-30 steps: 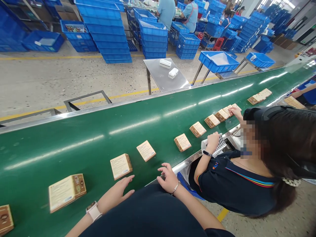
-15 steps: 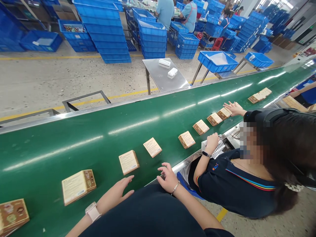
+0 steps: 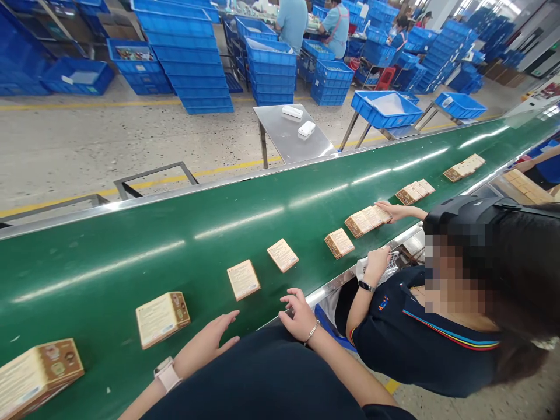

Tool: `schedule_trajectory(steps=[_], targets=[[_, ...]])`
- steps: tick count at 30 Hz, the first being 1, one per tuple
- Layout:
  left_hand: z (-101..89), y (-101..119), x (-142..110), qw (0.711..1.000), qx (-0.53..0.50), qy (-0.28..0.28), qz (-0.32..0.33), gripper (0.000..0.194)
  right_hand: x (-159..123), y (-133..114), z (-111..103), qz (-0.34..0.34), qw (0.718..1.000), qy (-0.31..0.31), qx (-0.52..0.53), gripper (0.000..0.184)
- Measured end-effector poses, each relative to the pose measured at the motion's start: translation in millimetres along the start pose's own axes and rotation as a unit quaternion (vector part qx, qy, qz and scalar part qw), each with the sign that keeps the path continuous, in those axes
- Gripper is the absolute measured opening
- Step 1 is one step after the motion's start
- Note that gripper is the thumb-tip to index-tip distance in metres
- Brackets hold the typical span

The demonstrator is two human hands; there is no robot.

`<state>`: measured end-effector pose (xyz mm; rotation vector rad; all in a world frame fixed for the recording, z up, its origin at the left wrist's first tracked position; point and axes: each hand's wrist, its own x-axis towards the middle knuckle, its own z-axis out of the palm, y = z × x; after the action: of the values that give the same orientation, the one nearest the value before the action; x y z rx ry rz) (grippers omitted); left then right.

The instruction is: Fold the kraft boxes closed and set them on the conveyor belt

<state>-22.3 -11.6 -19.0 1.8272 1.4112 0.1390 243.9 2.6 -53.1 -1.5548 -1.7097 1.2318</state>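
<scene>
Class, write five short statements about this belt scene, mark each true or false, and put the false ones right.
1. Boxes lie on the green belt. True.
2. The right hand grips a box. False: that hand holds nothing.
3. The left hand has a watch at its wrist. True.
4. Two white items lie on the floor. False: they lie on a metal table.
5. A co-worker's hand is at a row of boxes. True.

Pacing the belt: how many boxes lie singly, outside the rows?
5, left to right: one box at the picture's edge, two near the left hand, one beyond the right hand, one before the nearest row. Others may be hidden.
</scene>
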Motion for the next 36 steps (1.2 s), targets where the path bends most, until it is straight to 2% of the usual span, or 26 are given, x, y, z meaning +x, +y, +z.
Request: schedule_trajectory(steps=[3,6,11,13,15,18,20,22,24,26,30,33,36], targets=[[-1.1,0.1,-0.5,1.000,-0.002,-0.003,0.001,0.061,0.7,-1.6,0.6,0.003,1.000,-0.001,0.003,0.027],[-2.9,1.2,-2.1,1.000,-0.009,0.001,0.010,0.056,1.2,-2.1,1.8,0.000,1.000,-0.003,0.010,0.027],[-3.7,3.5,-5.7,1.000,-0.009,0.007,0.005,0.054,0.0,-1.7,3.7,-0.029,1.000,0.007,0.007,0.025],[-3.3,5.0,-7.2,1.000,-0.009,0.007,0.002,0.053,1.3,-0.6,0.5,-0.055,0.998,0.036,-0.025,0.026],[-2.8,7.2,-8.1,1.000,-0.009,0.005,0.002,0.053,6.2,3.8,-7.3,-0.058,0.987,0.106,-0.103,0.034],[-1.6,10.2,-7.7,1.000,-0.010,0.001,0.004,0.052,19.9,19.7,-26.1,0.026,0.948,0.205,-0.243,0.060],[-0.3,10.9,-6.7,1.000,-0.008,-0.005,0.002,0.052,30.2,34.6,-39.7,0.084,0.928,0.219,-0.289,0.073],[0.9,9.9,-6.2,1.000,-0.003,-0.012,-0.001,0.053,37.9,48.3,-50.7,0.097,0.924,0.220,-0.297,0.075],[1.5,7.8,-6.5,1.000,0.003,-0.014,-0.002,0.053,40.8,57.6,-56.4,0.079,0.926,0.227,-0.290,0.071],[1.2,6.0,-7.3,1.000,0.008,-0.012,0.001,0.052,38.8,61.7,-55.0,0.028,0.933,0.225,-0.280,0.066],[-0.9,4.9,-8.8,1.000,0.015,-0.012,-0.003,0.053,30.6,59.5,-35.9,-0.104,0.939,0.193,-0.264,0.054],[-0.7,3.8,-11.2,1.000,0.017,-0.012,-0.005,0.054,34.6,53.2,-18.5,-0.122,0.928,0.236,-0.263,0.048],[0.1,2.4,-14.8,1.000,0.012,-0.012,0.004,0.052,50.2,42.3,-4.8,-0.141,0.913,0.281,-0.260,0.046]])
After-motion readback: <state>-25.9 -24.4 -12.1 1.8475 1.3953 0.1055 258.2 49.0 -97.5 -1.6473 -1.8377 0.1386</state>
